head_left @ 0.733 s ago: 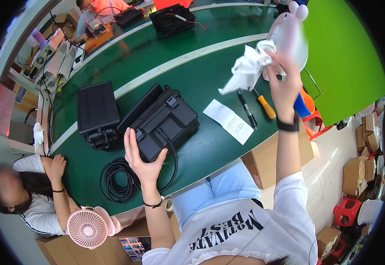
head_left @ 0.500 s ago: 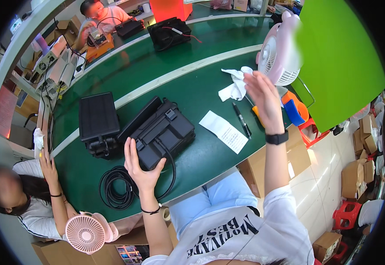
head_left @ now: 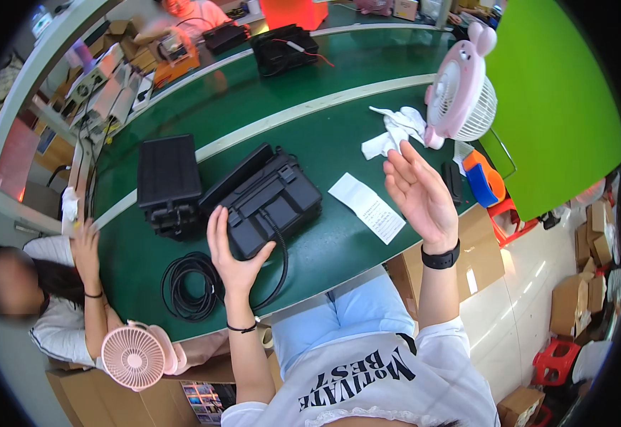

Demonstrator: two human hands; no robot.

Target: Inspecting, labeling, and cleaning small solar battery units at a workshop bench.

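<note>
A black plastic box point(head_left: 271, 203) stands on the green table with its lid raised, and a black cable runs from its near side. My left hand point(head_left: 233, 260) is at the box's near left corner, its fingers and thumb spread wide and seemingly touching it. In the air right of a printed paper slip point(head_left: 367, 208), my right hand point(head_left: 423, 198) is raised with its fingers stretched and nothing in it. Left of the box is a second black case point(head_left: 169, 181). Nearer me lies a coiled black cable point(head_left: 191, 288).
A pink fan point(head_left: 460, 96) stands beside crumpled white cloth point(head_left: 399, 132) and an orange-and-blue tape roll point(head_left: 485, 181). A co-worker's hand point(head_left: 86, 252) and another pink fan point(head_left: 134, 356) are at the left. A bright green panel point(head_left: 560, 107) borders the right side.
My right hand has come lower and closer to the paper slip, now covering where the pen and yellow handle showed. My left hand stays by the box. The whole view has shifted slightly.
</note>
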